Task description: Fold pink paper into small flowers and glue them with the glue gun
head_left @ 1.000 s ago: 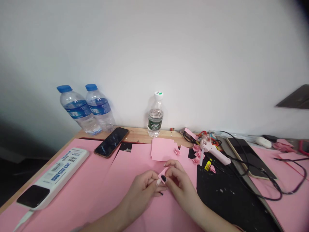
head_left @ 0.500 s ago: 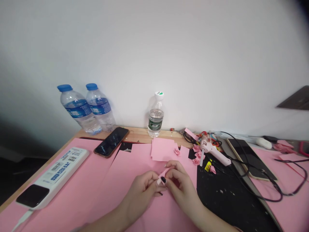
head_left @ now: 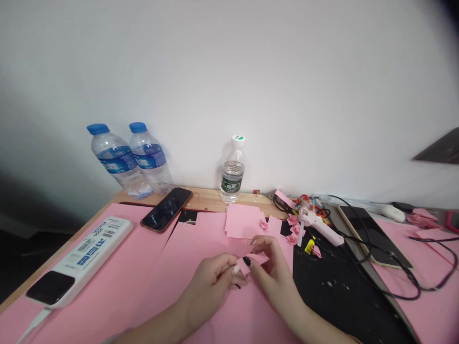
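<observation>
Both my hands meet low in the middle, over large pink paper sheets (head_left: 150, 282). My left hand (head_left: 215, 279) is curled and pinches a small folded piece of pink paper (head_left: 255, 260). My right hand (head_left: 270, 270) grips the same piece from the right, its dark-nailed thumb on top. Just beyond them lies a stack of small pink paper squares (head_left: 242, 220). Several tiny folded pink pieces (head_left: 292, 229) lie to the right of it.
Two blue-capped water bottles (head_left: 131, 160) and a small white-capped bottle (head_left: 232, 169) stand by the wall. A phone (head_left: 167, 209) and a white pack (head_left: 81, 260) lie left. A pink glue gun (head_left: 317, 223), cables, a tablet (head_left: 373, 234) and a black mat (head_left: 344, 291) are right.
The small pink piece now lies flatter and more spread between my fingers, and my right hand has shifted slightly right. The camera has tilted a little.
</observation>
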Tool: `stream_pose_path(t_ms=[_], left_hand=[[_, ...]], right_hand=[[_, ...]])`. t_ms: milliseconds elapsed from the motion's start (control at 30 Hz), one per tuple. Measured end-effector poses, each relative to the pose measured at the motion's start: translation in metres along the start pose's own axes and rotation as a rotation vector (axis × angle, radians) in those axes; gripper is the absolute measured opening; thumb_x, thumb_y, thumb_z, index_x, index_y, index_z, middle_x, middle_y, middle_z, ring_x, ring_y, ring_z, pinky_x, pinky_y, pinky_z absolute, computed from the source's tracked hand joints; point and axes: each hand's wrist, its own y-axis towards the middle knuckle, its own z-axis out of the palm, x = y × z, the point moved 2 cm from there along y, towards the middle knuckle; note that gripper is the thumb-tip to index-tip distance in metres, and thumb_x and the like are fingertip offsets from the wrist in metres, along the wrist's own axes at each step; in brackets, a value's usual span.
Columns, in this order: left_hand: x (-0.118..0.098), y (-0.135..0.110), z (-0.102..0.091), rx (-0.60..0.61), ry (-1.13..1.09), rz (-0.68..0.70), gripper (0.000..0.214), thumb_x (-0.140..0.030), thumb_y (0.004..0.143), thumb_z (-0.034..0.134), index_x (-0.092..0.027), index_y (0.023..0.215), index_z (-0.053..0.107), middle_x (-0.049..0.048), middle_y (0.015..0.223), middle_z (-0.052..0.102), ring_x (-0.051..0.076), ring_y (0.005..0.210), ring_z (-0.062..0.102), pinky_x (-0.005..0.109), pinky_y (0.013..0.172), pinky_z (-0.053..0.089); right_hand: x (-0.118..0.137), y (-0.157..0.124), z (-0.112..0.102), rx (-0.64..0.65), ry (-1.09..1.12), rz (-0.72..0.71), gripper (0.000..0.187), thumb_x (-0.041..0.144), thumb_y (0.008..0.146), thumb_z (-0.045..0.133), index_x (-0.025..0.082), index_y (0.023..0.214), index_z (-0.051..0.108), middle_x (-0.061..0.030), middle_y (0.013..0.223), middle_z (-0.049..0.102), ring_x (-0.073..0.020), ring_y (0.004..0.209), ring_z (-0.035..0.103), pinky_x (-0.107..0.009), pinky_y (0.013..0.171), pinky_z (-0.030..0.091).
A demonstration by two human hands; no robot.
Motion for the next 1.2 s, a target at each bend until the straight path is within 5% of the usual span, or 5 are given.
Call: stream_pose_path(t_ms=[267,400,567,667,1200], left_hand=[[-0.0007,0.0047,-0.0031,-0.036,-0.140,-0.117,0.032,-0.048,0.078,0.065,-0.016,0.082,0.063,0.0046,0.081,0.073,0.019,0.076,0.070,0.031,0.075,0.052],[-0.0012,0.0068,-0.0044,-0.095,-0.196,-0.113,0.032,-0.047,0.075,0.068,-0.016,0.079,0.061,0.0053,0.079,0.074,0.019,0.075,0.070,0.031,0.074,0.052],[-0.0030,0.0050,-0.0024,-0.115,-0.178,-0.101,0.030,-0.045,0.076,0.068,-0.017,0.076,0.059,0.0054,0.080,0.074,0.020,0.079,0.070,0.033,0.078,0.052],[-0.0036,0.0039,-0.0007,-0.120,-0.159,-0.115,0.030,-0.046,0.076,0.067,-0.017,0.078,0.060,0.0052,0.082,0.073,0.021,0.084,0.070,0.033,0.080,0.051],[-0.0023,0.0031,-0.0004,-0.150,-0.171,-0.119,0.030,-0.047,0.076,0.067,-0.018,0.076,0.060,0.0037,0.087,0.072,0.022,0.090,0.069,0.034,0.084,0.052]], right_hand=[[0.0027,0.0018,0.0001,0.152,-0.071,-0.086,0.012,0.018,0.086,0.055,0.022,0.096,0.060,-0.0055,0.098,0.056,-0.0192,0.081,0.057,-0.027,0.061,0.046],[0.0003,-0.0007,-0.0005,0.070,-0.075,-0.084,0.028,0.015,0.081,0.060,0.024,0.107,0.053,-0.0063,0.108,0.054,-0.0175,0.076,0.057,-0.028,0.063,0.047],[0.0046,-0.0002,-0.0002,0.081,-0.143,-0.162,0.012,0.011,0.080,0.059,0.021,0.075,0.055,-0.0074,0.101,0.053,-0.0242,0.103,0.054,-0.030,0.077,0.047],[0.0065,0.0000,-0.0003,0.099,-0.156,-0.170,0.013,0.009,0.080,0.057,0.020,0.074,0.058,-0.0083,0.103,0.052,-0.0253,0.110,0.051,-0.032,0.082,0.046],[0.0025,0.0032,-0.0022,0.079,-0.139,-0.093,0.012,0.015,0.084,0.056,0.021,0.078,0.065,-0.0081,0.103,0.056,-0.0238,0.106,0.054,-0.032,0.085,0.045]])
